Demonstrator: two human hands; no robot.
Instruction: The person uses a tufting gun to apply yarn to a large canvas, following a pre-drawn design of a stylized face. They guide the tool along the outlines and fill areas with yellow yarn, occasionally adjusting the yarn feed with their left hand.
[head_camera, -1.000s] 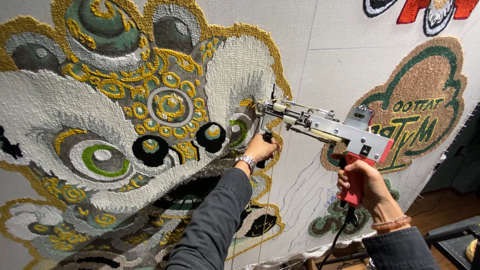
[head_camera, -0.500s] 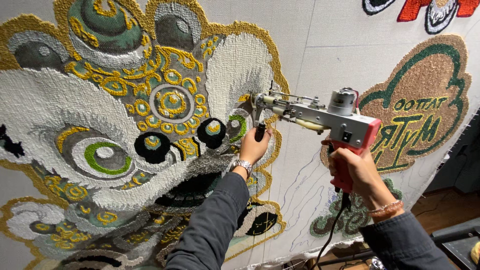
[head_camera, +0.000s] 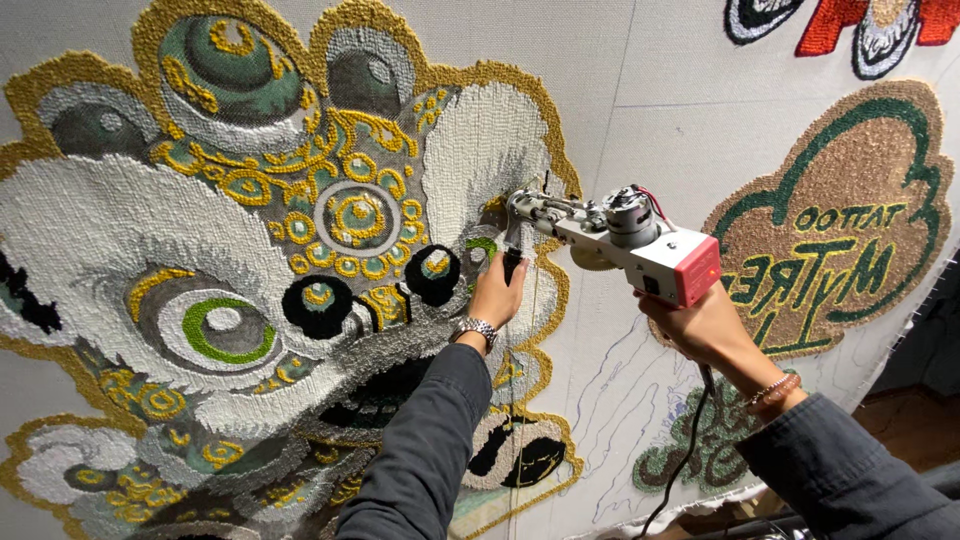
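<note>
The white-and-red handheld tufting gun (head_camera: 620, 243) lies nose-left against the tufted lion rug cloth (head_camera: 300, 250); left hand (head_camera: 497, 293) clamps its front grip, right hand (head_camera: 700, 325) its rear handle.

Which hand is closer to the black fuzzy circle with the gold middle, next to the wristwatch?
The left hand. It grips the tufting gun's front handle just right of the black circle. The right hand holds the gun's rear grip, much farther right.

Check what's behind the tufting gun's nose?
Behind the tufting gun nose: stretched backing cloth with white and gold pile of the lion-face design. The needle tip and contact spot are hidden by the left hand.
</note>
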